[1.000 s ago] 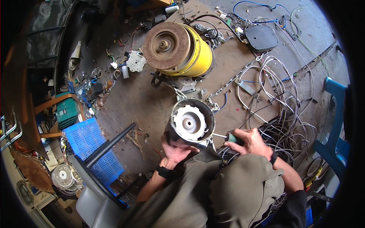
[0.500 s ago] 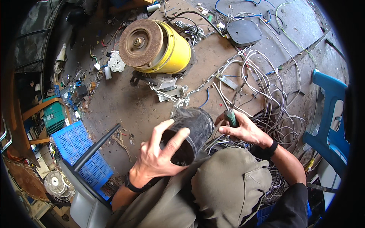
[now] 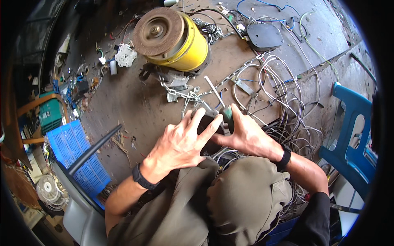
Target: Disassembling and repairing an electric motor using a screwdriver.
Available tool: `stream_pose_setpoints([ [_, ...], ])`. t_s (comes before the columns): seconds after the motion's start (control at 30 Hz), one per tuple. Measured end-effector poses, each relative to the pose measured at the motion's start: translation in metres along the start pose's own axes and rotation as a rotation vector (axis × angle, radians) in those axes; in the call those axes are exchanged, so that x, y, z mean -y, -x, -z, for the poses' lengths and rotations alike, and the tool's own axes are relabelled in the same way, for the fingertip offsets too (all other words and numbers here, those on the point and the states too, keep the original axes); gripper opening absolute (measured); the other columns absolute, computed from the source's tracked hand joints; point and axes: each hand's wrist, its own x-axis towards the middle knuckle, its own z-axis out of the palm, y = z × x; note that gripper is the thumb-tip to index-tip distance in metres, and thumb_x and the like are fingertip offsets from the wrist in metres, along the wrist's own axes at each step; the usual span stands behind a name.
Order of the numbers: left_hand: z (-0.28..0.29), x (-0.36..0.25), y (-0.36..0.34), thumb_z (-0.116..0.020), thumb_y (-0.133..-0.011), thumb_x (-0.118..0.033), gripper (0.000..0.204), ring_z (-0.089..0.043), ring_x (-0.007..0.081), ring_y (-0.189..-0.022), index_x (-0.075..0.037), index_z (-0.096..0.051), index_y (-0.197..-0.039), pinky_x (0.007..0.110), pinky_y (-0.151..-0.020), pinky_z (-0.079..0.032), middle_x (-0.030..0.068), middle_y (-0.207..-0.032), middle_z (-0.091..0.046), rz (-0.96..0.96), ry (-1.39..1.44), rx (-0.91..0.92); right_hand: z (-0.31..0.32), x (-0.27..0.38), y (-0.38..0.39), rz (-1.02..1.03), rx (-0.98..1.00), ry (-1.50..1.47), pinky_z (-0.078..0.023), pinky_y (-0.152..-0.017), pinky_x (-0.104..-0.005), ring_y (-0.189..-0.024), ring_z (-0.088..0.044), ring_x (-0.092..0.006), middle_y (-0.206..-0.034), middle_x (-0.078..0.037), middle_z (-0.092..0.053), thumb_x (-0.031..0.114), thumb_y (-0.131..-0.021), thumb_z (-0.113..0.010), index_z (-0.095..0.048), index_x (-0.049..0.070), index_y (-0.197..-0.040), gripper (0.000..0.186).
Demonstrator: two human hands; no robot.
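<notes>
My left hand (image 3: 182, 141) grips a dark cylindrical housing (image 3: 208, 128) in front of my lap, its fingers spread over the housing and hiding much of it. My right hand (image 3: 242, 135) is closed on the green handle of a screwdriver (image 3: 227, 115), whose shaft points up and away from me, and its thumb reaches against the housing. Beyond the housing lies a metal chain (image 3: 193, 96) with small brackets. Further away stands a yellow cylindrical machine (image 3: 195, 51) topped by a rusty disc (image 3: 158, 30).
Tangled cables (image 3: 287, 98) lie at the right beside a blue plastic chair (image 3: 349, 123). At left are a blue perforated crate (image 3: 72, 145), a grey chair (image 3: 78, 223) with a black armrest, and scattered scrap. A black plate (image 3: 264, 35) lies at the back.
The housing has tipped from showing its white inner ring to lying dark under my hands. My left hand moved up over it; my right hand moved inward and raised the screwdriver's tip.
</notes>
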Motion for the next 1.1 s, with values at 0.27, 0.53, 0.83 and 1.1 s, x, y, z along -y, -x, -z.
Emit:
stream_pose_setpoints([
  [0.27,-0.022,0.017,0.004,-0.1,-0.06,-0.043,0.12,-0.062,0.0403,-0.131,-0.012,-0.037,-0.157,0.048,-0.094,-0.062,0.0203,-0.159,-0.045,0.026,0.314,-0.261,0.008,-0.025,-0.01,-0.06,-0.008,-0.367,-0.053,-0.091,-0.034,-0.102,-0.058,-0.0144,-0.11,-0.01,-0.064,0.004,-0.089,-0.074,-0.053,-0.003,-0.126,0.043],
  [0.53,-0.106,0.022,0.004,-0.096,-0.067,-0.054,0.124,-0.039,0.0433,-0.153,-0.001,-0.031,-0.159,0.069,-0.127,-0.019,0.0205,-0.163,-0.042,0.123,0.413,-0.499,0.015,-0.024,-0.007,-0.076,-0.066,-0.441,-0.052,-0.099,-0.0323,-0.111,-0.058,-0.0139,-0.121,-0.008,-0.063,-0.003,-0.09,-0.071,-0.051,-0.003,-0.128,0.043],
  [0.83,-0.08,0.02,-0.001,-0.089,-0.077,-0.054,0.092,-0.06,0.0391,-0.137,0.004,-0.057,-0.142,0.068,-0.127,-0.018,0.0216,-0.149,-0.06,0.109,0.443,-0.559,0.023,-0.015,-0.002,0.063,-0.048,-0.293,-0.05,-0.102,-0.0372,-0.113,-0.057,-0.0195,-0.119,-0.013,-0.06,0.0,-0.089,-0.071,-0.048,-0.004,-0.133,0.051],
  [1.1,-0.085,0.008,0.015,-0.089,-0.076,-0.056,0.107,-0.044,0.0431,-0.15,-0.019,-0.037,-0.162,0.074,-0.124,-0.019,0.0201,-0.166,-0.041,0.043,0.439,-0.405,0.04,-0.038,0.001,-0.147,0.031,-0.388,-0.05,-0.1,-0.0322,-0.117,-0.055,-0.0144,-0.126,-0.005,-0.058,-0.003,-0.089,-0.068,-0.047,-0.001,-0.145,0.059],
])
